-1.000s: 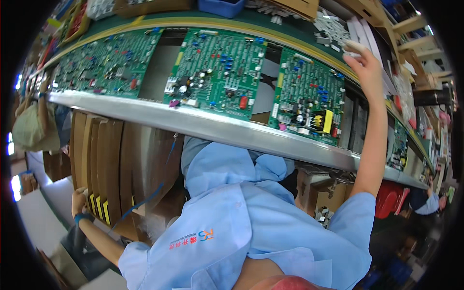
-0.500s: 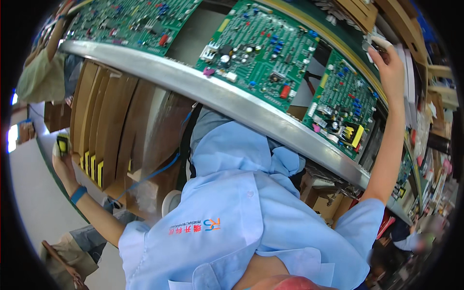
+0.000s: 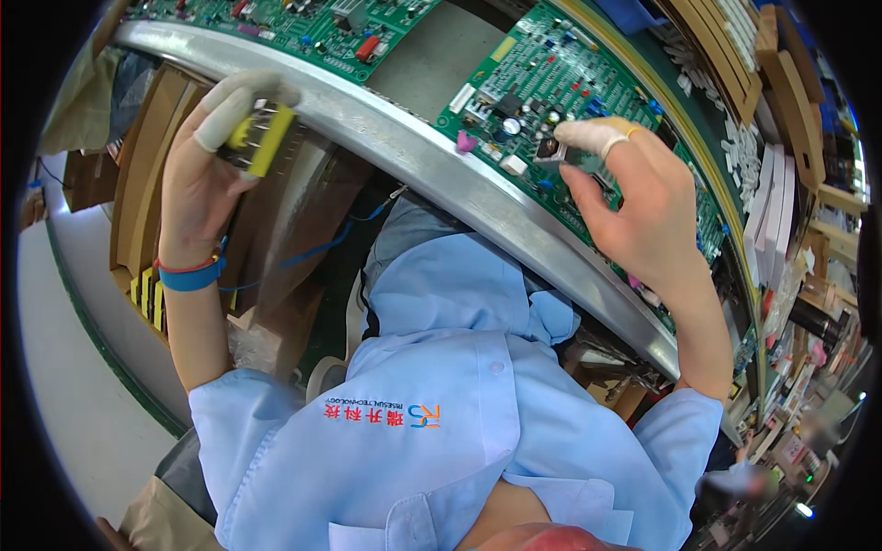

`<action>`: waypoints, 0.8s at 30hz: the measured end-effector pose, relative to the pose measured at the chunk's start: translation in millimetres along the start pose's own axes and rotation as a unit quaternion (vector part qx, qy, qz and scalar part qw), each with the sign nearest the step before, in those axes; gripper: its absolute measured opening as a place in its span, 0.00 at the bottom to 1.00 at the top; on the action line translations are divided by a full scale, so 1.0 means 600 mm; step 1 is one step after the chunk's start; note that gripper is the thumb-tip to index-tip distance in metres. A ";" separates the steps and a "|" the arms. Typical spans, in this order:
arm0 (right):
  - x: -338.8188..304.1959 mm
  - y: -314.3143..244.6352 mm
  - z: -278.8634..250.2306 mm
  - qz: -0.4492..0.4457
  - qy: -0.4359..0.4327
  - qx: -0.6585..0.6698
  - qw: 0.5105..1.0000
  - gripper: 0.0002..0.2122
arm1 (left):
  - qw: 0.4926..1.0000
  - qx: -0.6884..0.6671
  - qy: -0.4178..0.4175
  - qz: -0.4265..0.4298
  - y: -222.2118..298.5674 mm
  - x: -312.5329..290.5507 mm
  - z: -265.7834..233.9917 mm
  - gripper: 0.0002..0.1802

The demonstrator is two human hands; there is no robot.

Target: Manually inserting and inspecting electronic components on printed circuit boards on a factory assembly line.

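Observation:
My left hand (image 3: 207,151), with pale finger cots on its fingers, grips a yellow and black transformer (image 3: 266,142) in front of the silver rail (image 3: 386,138). Metal pins show on the transformer's side. Over the near-left part of a green circuit board (image 3: 524,69), my right hand (image 3: 634,188) pinches a small grey metallic part (image 3: 551,152) between thumb and cot-covered forefinger. Whether that part touches the board cannot be made out. Close to it on the board sit a pink part (image 3: 467,142) and a white connector (image 3: 513,165).
Another populated circuit board (image 3: 312,37) lies further left along the line. Cardboard dividers (image 3: 138,193) stand below the rail at left, with yellow parts (image 3: 147,298) among them. Beyond the line at right are loose white parts (image 3: 744,165) and cardboard trays (image 3: 790,101).
My left hand has risen from beside the cardboard dividers to the rail, carrying the transformer. My right hand has come from the far right edge to the board. The boards appear further right in view.

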State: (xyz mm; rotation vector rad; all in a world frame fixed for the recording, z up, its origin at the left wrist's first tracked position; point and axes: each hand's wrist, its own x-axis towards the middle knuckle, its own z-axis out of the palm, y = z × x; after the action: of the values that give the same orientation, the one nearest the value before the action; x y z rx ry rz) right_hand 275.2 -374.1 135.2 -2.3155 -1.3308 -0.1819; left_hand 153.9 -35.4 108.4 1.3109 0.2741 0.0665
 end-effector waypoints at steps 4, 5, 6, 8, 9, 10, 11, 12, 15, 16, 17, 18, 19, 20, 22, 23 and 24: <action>0.007 -0.001 0.016 -0.021 -0.018 -0.021 0.999 0.14 | 0.998 -0.038 -0.051 -0.020 -0.015 0.005 0.010 0.18; 0.009 -0.002 0.019 -0.023 -0.020 -0.027 0.999 0.14 | 0.998 -0.008 -0.058 -0.026 -0.021 0.003 0.005 0.20; 0.010 -0.003 0.020 -0.024 -0.026 -0.027 0.999 0.14 | 0.997 0.023 -0.070 -0.032 -0.026 0.005 0.001 0.21; 0.012 -0.005 0.021 -0.005 -0.051 -0.028 0.998 0.14 | 0.995 0.034 -0.081 -0.036 -0.024 0.003 -0.001 0.24; 0.014 -0.004 0.022 -0.006 -0.055 -0.028 0.998 0.14 | 0.994 0.049 -0.095 -0.037 -0.022 0.000 0.000 0.26; 0.015 -0.003 0.023 -0.020 -0.045 -0.027 0.998 0.14 | 0.994 0.071 -0.081 -0.028 -0.025 -0.003 0.001 0.35; 0.017 -0.002 0.024 -0.034 -0.034 -0.026 0.998 0.14 | 0.994 0.069 -0.079 -0.030 -0.026 -0.005 0.006 0.35; 0.017 -0.001 0.025 -0.034 -0.038 -0.026 0.998 0.14 | 0.994 0.079 -0.076 -0.009 -0.028 -0.007 0.012 0.37; 0.020 -0.003 0.025 -0.028 -0.040 -0.030 0.998 0.13 | 0.994 0.089 -0.060 -0.003 -0.031 -0.011 0.021 0.43; 0.022 -0.004 0.024 -0.030 -0.042 -0.035 0.998 0.13 | 0.994 0.088 -0.060 -0.012 -0.031 -0.011 0.023 0.43; 0.023 -0.005 0.023 -0.032 -0.043 -0.040 0.998 0.13 | 0.994 0.086 -0.060 -0.020 -0.031 -0.011 0.024 0.43; 0.024 -0.007 0.022 -0.032 -0.044 -0.040 0.998 0.13 | 0.994 0.086 -0.060 -0.021 -0.032 -0.011 0.022 0.43; 0.025 -0.009 0.021 -0.027 -0.057 -0.042 0.997 0.12 | 0.994 0.089 -0.060 -0.019 -0.034 -0.011 0.021 0.44; 0.026 -0.011 0.019 -0.022 -0.070 -0.045 0.996 0.12 | 0.994 0.093 -0.060 -0.017 -0.035 -0.012 0.020 0.44; 0.031 -0.012 0.017 -0.025 -0.082 -0.049 0.995 0.13 | 0.994 0.093 -0.061 -0.020 -0.035 -0.011 0.019 0.44; 0.034 -0.012 0.018 -0.028 -0.094 -0.052 0.994 0.13 | 0.993 0.095 -0.060 -0.022 -0.035 -0.011 0.018 0.44; 0.035 -0.011 0.017 -0.028 -0.093 -0.051 0.994 0.13 | 0.993 0.095 -0.060 -0.022 -0.036 -0.012 0.017 0.44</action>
State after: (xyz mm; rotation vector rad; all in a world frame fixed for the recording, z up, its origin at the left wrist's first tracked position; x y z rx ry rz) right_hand 279.4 -349.9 135.3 -2.4320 -1.5106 -0.0532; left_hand 147.0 -51.8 91.4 1.4915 0.2099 -0.0784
